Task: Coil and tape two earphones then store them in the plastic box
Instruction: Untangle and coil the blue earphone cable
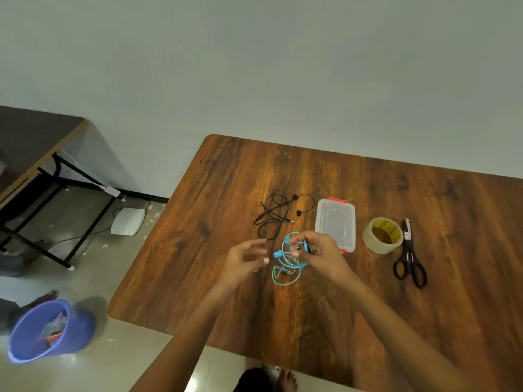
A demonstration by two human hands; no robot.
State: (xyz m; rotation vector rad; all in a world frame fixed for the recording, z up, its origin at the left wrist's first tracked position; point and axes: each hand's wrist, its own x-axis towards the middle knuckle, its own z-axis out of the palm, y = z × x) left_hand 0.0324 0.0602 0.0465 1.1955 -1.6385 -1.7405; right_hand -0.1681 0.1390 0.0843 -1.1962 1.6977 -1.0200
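No legible text. Tape roll (382,235) core: dark print, unreadable. Scissors (410,255) blade label: too small.

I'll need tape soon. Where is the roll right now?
In the head view, the tape roll sits on the wooden table to the right, between the plastic box and the scissors.

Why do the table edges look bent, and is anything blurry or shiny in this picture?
Head view: the wide-angle lens bows the table edges. A warm glare patch sits on the wood near the black earphones. The left hand looks slightly motion-blurred; the right hand, pinching the blue earphones, is sharper. Lighting is dim overall.
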